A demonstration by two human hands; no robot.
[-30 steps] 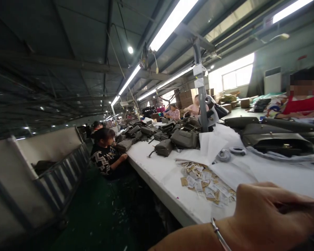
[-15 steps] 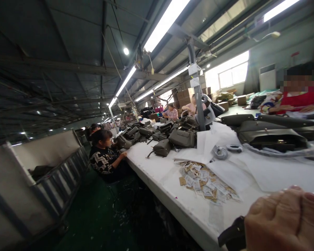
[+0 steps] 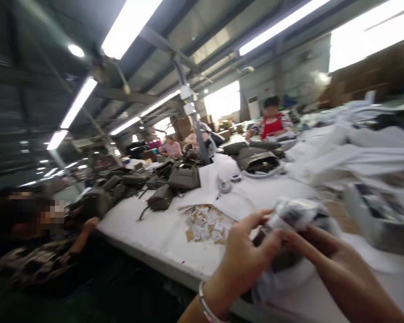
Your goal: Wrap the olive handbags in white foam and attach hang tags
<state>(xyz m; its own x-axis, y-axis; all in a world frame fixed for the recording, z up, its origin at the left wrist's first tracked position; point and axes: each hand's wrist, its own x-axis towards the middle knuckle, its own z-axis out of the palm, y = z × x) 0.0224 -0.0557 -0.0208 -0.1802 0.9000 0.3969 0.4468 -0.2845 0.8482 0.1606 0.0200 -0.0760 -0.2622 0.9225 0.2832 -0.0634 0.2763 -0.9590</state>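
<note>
Wrapped bundle [image 3: 287, 259] faces pale side up, its long axis unclear.

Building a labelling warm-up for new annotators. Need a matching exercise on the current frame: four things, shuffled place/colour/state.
Column 1
1. Dark item in see-through wrap
2. Paper tags
3. Apron
4. Bracelet

Column 2
A. Red
B. On the left wrist
C. Between the left hand and the right hand
D. In a loose heap, brown and white

Pairs: 1-C, 2-D, 3-A, 4-B
</note>
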